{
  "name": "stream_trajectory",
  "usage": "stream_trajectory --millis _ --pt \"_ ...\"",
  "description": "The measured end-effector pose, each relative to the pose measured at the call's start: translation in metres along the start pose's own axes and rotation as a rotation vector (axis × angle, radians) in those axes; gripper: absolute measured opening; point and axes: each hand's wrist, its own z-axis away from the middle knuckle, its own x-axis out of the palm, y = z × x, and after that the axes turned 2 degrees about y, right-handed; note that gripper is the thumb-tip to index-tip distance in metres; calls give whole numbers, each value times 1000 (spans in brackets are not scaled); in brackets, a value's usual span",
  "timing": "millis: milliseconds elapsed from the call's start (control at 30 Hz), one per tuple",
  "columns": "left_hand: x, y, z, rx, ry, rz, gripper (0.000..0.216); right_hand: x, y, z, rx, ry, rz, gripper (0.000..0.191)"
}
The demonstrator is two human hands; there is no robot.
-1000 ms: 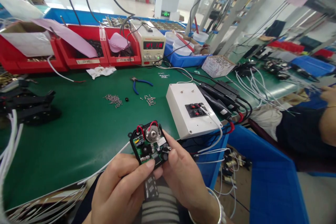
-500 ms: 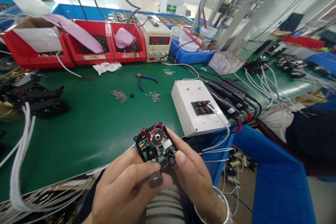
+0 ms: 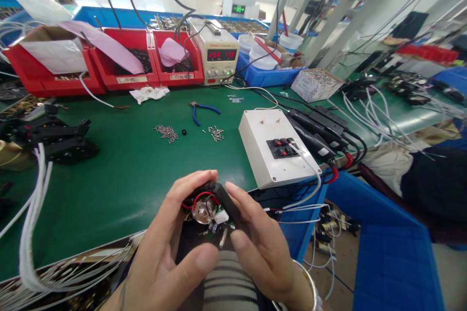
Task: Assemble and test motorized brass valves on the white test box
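Both hands hold a small black electronic module (image 3: 208, 206) over the near edge of the green bench (image 3: 120, 175). The module has a green circuit board, red wires and a round metal disc. It is tilted toward me. My left hand (image 3: 171, 252) wraps its left side, with the fingers over the top and the thumb below. My right hand (image 3: 260, 248) grips its right side with index finger and thumb; a bracelet circles that wrist.
A white box with red-black terminals (image 3: 275, 148) lies right of the hands. Blue-handled pliers (image 3: 202, 109) and loose screws (image 3: 166, 132) lie mid-bench. Red bins (image 3: 109, 63) and a power supply (image 3: 217, 58) stand behind. White wires (image 3: 32, 233) hang at left. Another person sits far right.
The module has tipped toward me, so its board faces less upward. My left fingers moved up over its top edge and both hands shifted slightly lower.
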Motion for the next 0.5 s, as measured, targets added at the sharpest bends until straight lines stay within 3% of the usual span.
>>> stream_trajectory --millis 167,500 --pt "-3 0 -4 84 5 -66 48 -4 -5 -6 -161 -37 147 67" --pt "4 1 -3 102 34 89 38 0 -19 -3 -197 -34 170 80"
